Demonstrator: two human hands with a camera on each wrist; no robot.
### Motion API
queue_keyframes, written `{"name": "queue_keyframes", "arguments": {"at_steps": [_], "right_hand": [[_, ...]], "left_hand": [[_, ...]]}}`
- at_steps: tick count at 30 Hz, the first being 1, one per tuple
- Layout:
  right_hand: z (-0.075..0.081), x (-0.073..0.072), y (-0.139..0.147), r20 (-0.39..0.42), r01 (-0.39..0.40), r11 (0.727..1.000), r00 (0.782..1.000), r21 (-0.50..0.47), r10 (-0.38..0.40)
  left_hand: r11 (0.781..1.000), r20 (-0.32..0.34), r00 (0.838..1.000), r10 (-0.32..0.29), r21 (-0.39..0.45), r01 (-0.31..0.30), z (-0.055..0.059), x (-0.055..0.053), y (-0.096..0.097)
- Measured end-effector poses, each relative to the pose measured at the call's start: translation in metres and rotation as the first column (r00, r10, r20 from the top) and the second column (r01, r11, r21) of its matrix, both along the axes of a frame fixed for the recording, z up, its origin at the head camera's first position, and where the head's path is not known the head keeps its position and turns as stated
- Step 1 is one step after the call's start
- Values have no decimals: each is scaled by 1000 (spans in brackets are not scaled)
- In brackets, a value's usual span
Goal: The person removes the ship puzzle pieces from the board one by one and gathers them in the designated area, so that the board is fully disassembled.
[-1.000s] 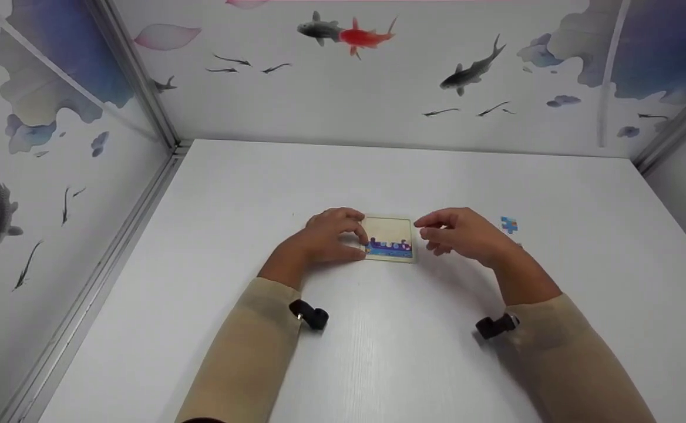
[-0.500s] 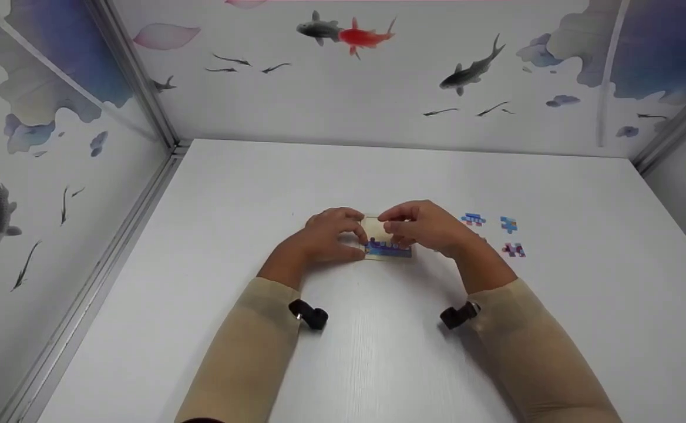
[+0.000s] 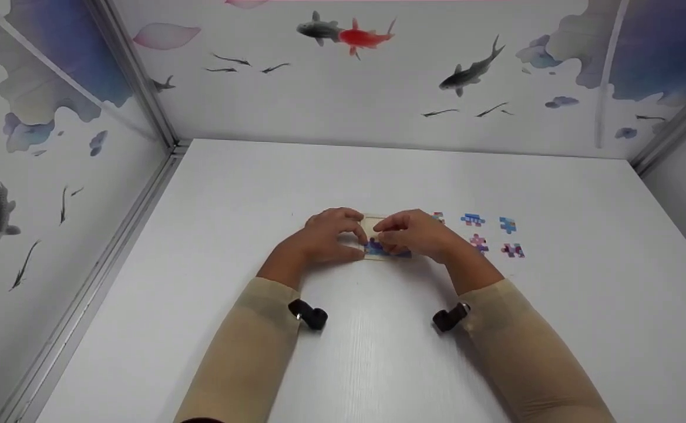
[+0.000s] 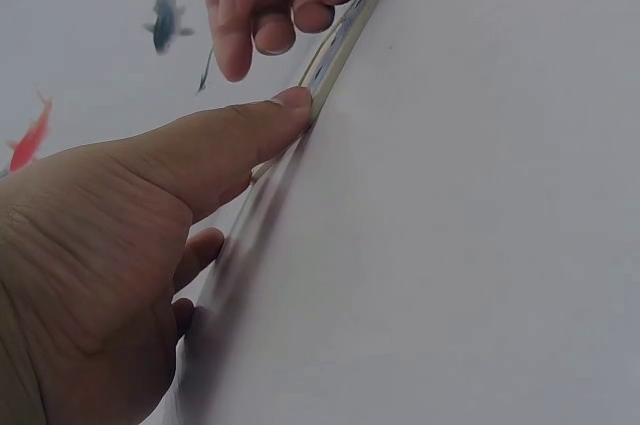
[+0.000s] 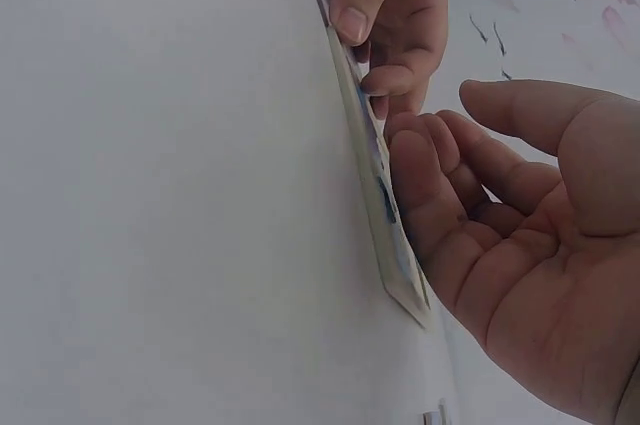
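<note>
A small jigsaw puzzle board with a pale wooden rim lies on the white table. Blue and purple pieces fill its near part; the bare far part is partly covered by my right hand. My left hand grips the board's left side, its thumb against the near edge. Over the board is my right hand, fingers bent and touching the pieces. In the right wrist view, its thumb stands apart from the fingers, and no piece shows between them.
Several loose jigsaw pieces lie right of the board, among them a blue one, a blue and orange one, a pink one and a purple one. Walls printed with fish stand behind and to the left.
My right hand has moved left from beside the board to over it, uncovering loose pieces on the right. My left hand has stayed at the board's left side.
</note>
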State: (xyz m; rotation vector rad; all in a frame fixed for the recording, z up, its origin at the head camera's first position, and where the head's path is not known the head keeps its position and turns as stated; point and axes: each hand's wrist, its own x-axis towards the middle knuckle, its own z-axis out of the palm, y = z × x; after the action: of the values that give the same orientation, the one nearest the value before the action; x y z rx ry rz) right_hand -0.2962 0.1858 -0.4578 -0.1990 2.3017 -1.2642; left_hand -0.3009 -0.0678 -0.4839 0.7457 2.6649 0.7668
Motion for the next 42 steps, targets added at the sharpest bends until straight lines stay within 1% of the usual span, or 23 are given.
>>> {"name": "queue_keyframes", "arguments": {"at_steps": [5, 13, 17, 20, 23, 26, 28, 33, 39, 42], "right_hand": [[-5, 0, 2, 3, -10, 1000, 1000, 14, 10], [-8, 2, 3, -14, -69, 997, 998, 45, 69], [-8, 2, 2, -27, -99, 990, 994, 103, 102], [-8, 3, 2, -58, -145, 978, 986, 150, 155], [-9, 3, 1, -90, -200, 962, 971, 186, 219], [-8, 3, 0, -112, -242, 950, 957, 198, 267], [-7, 3, -1, -122, -256, 946, 951, 200, 283], [-5, 4, 0, -118, -235, 953, 958, 190, 260], [-5, 6, 2, -61, -202, 976, 976, 84, 207], [-5, 6, 2, -65, -193, 979, 978, 64, 197]], "left_hand": [[1000, -2, 1000, -13, -5, 13, 1, 0, 0], [1000, 13, 1000, -28, -10, 28, 8, 4, -2], [999, 19, 999, -34, -10, 34, 8, 3, -4], [999, 26, 999, -37, -11, 37, 8, 3, -5], [999, 27, 999, -42, -12, 43, 9, 2, -5], [999, 25, 999, -45, -13, 45, 9, 1, -4], [999, 22, 999, -44, -13, 44, 9, 1, -4], [999, 21, 999, -35, -15, 36, 7, 2, -3], [1000, 10, 1000, -28, -12, 28, 7, 1, -2], [1000, 10, 1000, -25, -3, 25, 9, 1, -1]]}}
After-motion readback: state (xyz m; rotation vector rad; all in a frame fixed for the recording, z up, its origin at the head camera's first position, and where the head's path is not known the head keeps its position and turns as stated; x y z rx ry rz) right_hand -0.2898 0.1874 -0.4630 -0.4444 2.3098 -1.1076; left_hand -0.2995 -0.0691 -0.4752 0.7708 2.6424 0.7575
